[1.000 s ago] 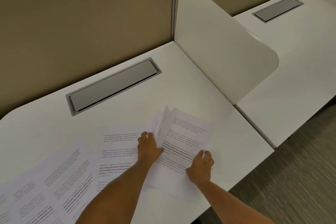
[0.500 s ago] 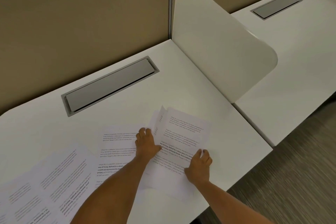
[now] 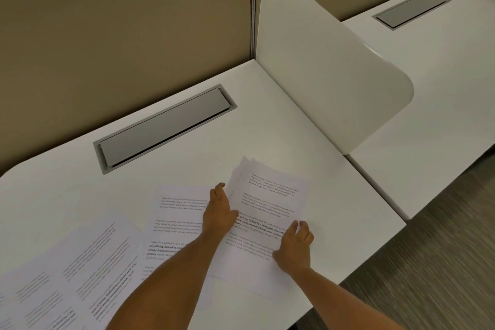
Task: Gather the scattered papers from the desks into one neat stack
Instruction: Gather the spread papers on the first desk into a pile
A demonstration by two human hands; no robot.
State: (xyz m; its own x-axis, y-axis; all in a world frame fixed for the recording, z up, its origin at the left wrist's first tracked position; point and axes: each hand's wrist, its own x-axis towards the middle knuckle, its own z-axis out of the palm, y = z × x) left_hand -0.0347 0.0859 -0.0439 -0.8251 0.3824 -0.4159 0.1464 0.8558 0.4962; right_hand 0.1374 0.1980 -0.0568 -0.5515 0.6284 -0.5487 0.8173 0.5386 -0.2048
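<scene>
1. On the near desk (image 3: 267, 120), seen from the head camera, a small pile of papers (image 3: 270, 209) lies toward the front right corner, in front of the grey cable hatch (image 3: 166, 128) and to its right. Its sheets are fanned at the far edge, so the pile is not yet square.

2. Left of that pile, the left hand (image 3: 218, 215) lies flat with fingers together, pressing where the pile's left edge overlaps a loose sheet (image 3: 176, 220). It grips nothing.

3. At the pile's right edge, the right hand (image 3: 296, 245) rests with its fingers slightly spread and curled on the paper. It steadies the pile and does not pinch it, as far as I can tell.

4. Further left of the pile, more loose sheets (image 3: 80, 270) lie overlapping and askew, running off the lower left of the picture.

5. Right of the pile, past the white divider (image 3: 321, 67), the neighbouring desk (image 3: 442, 83) shows no paper in its visible part.

6. Judged from this, the gathering looks partly done: some sheets are collected, several remain to be pulled in, and the final squaring is still to do.
</scene>
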